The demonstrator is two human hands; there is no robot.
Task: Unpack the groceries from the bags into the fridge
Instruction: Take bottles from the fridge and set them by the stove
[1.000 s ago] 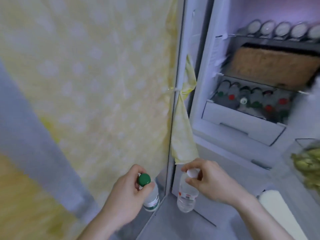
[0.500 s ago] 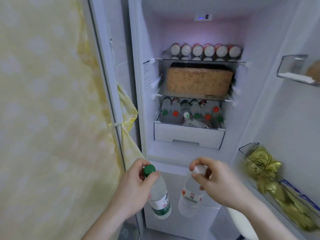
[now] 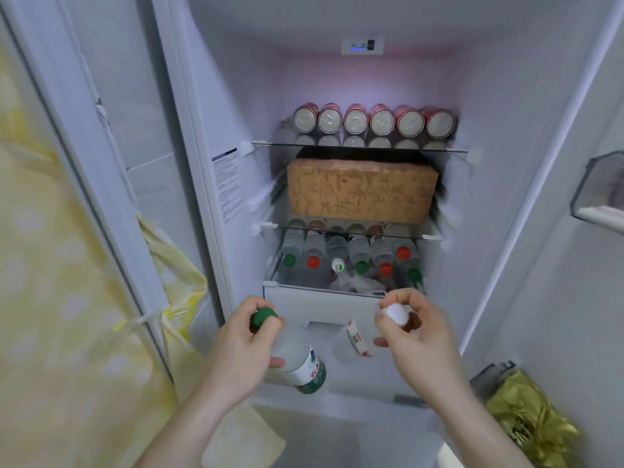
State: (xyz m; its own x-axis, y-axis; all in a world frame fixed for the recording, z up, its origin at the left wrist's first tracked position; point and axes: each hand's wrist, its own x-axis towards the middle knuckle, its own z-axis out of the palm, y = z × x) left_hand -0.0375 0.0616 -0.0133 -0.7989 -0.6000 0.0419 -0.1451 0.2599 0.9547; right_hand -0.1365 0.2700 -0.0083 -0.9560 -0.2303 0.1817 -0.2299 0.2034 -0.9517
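Observation:
I stand before the open fridge [image 3: 506, 163]. My left hand [image 3: 241, 352] grips a clear water bottle with a green cap [image 3: 304, 366] by its neck. My right hand [image 3: 418, 339] grips a second clear bottle with a white cap [image 3: 353, 342] near its top. Both bottles are tilted with their bases toward the fridge, just in front of the white drawer [image 3: 320, 302]. That drawer holds several lying bottles [image 3: 358, 258] with green, red and white caps.
Above the drawer a brown box [image 3: 361, 190] fills the middle glass shelf, and red cans [image 3: 371, 119] line the top shelf. A gold packet [image 3: 530, 437] sits in the lower door bin at right. A yellow patterned cloth [image 3: 67, 298] covers the fridge's closed left door.
My view has swung right and up onto the fridge interior. Both hands have risen and moved forward with their bottles, now tilted toward the drawer.

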